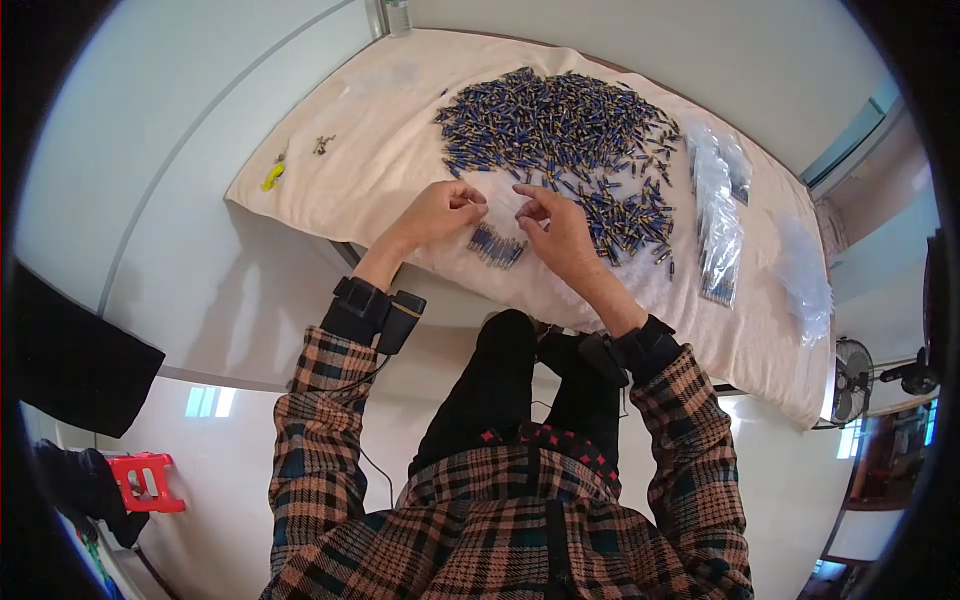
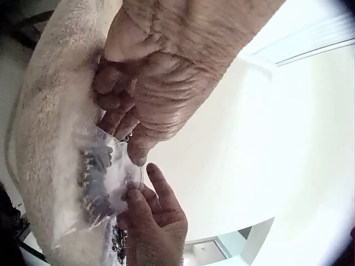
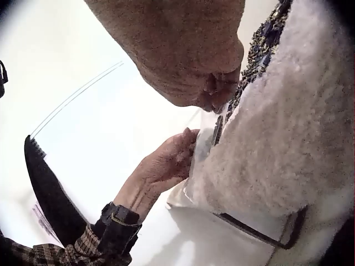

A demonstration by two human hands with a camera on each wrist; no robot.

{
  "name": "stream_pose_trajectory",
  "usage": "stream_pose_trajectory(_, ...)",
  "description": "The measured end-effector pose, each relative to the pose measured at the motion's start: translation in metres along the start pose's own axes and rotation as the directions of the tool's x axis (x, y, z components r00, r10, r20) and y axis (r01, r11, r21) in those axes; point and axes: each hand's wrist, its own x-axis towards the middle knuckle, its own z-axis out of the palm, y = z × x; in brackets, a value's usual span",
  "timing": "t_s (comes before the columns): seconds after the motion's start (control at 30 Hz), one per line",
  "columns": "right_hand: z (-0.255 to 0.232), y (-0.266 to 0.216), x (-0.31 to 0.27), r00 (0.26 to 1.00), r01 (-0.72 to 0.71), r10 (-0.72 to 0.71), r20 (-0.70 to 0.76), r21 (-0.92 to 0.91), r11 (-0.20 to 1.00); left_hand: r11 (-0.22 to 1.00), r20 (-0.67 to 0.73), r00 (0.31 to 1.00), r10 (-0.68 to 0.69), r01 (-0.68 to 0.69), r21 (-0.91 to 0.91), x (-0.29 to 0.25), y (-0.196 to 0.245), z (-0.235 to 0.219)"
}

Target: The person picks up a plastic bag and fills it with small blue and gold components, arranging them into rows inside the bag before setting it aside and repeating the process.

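A clear plastic bag (image 2: 102,185) lies near the table's front edge, with a row of small dark cylindrical pieces (image 1: 497,246) inside it. At its upper left edge my left hand (image 1: 443,213) pinches the plastic between thumb and fingers. Opposite, my right hand (image 1: 562,232) grips the bag's upper edge, its thumb on the near side and its index finger raised. The right wrist view shows the left hand (image 3: 169,160) at the bag's side, while the right fingertips (image 3: 213,102) are partly hidden. Just beyond both hands spreads a large heap of blue pieces with brass-coloured ends (image 1: 550,120).
Filled clear bags (image 1: 715,215) lie in a stack to the right, with flat clear bags (image 1: 803,275) beside them. A smaller pile (image 1: 630,220) sits near the right hand. At the left are a yellow item (image 1: 272,177) and a few loose bits (image 1: 322,145) on the cream cloth (image 1: 380,120).
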Motion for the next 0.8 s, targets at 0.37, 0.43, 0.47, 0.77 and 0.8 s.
stream_pose_trajectory(0.37,0.003,-0.011,-0.003,0.990,0.133,-0.137,-0.042,-0.075,0.988,0.974,0.105,0.983,-0.152,0.131,0.184,-0.005,0.008,0.001)
stream_pose_trajectory(0.43,0.003,-0.010,-0.004,0.988,0.142,-0.146,-0.051,-0.067,0.988,0.981,0.093,0.986,-0.137,0.122,0.153,-0.007,0.007,0.002)
stream_pose_trajectory(0.47,0.003,-0.009,-0.005,0.987,0.146,-0.150,-0.053,-0.062,0.987,0.981,0.096,0.986,-0.137,0.121,0.155,-0.008,0.007,0.003)
stream_pose_trajectory(0.77,-0.003,-0.032,-0.015,0.980,0.171,-0.175,-0.092,-0.058,0.984,0.996,0.056,0.996,-0.076,0.074,0.040,-0.032,0.008,0.005)
stream_pose_trajectory(0.8,-0.004,-0.036,-0.017,0.980,0.174,-0.178,-0.085,-0.055,0.983,0.998,0.067,0.996,-0.058,0.057,0.004,-0.035,0.006,0.005)
